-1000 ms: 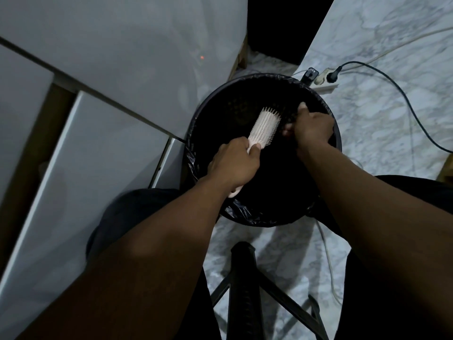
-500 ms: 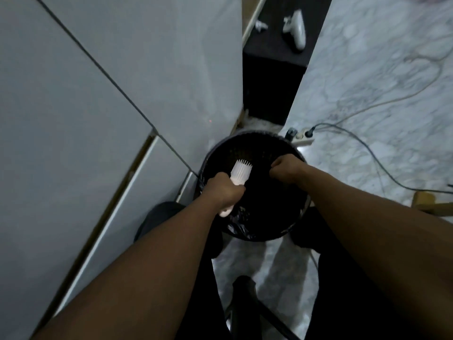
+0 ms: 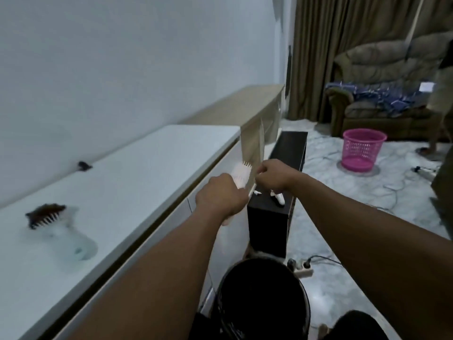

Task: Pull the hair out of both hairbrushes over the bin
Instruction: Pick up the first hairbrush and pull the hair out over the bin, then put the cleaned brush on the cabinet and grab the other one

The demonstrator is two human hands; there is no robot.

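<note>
My left hand (image 3: 221, 197) grips the handle of a white hairbrush (image 3: 241, 175), held upright with its bristles toward my right hand. My right hand (image 3: 273, 175) is closed, its fingers pinched just beside the brush head; whether hair is between them I cannot tell. Both hands are raised in front of me. The black bin (image 3: 262, 295), lined with a black bag, stands on the floor below my forearms. A second hairbrush (image 3: 45, 215), its bristles full of dark hair, lies on the white cabinet top (image 3: 137, 173) at the left.
A black box-like stand (image 3: 282, 192) with a white object on it sits beyond the bin. A power strip (image 3: 302, 266) and cables lie on the marble floor. A pink basket (image 3: 362, 149), a sofa (image 3: 382, 77) and a standing person (image 3: 441, 99) are at the far right.
The view has swung up from the bin to the room. Both hands, still with the white brush, have risen out of the bin to chest height above it.
</note>
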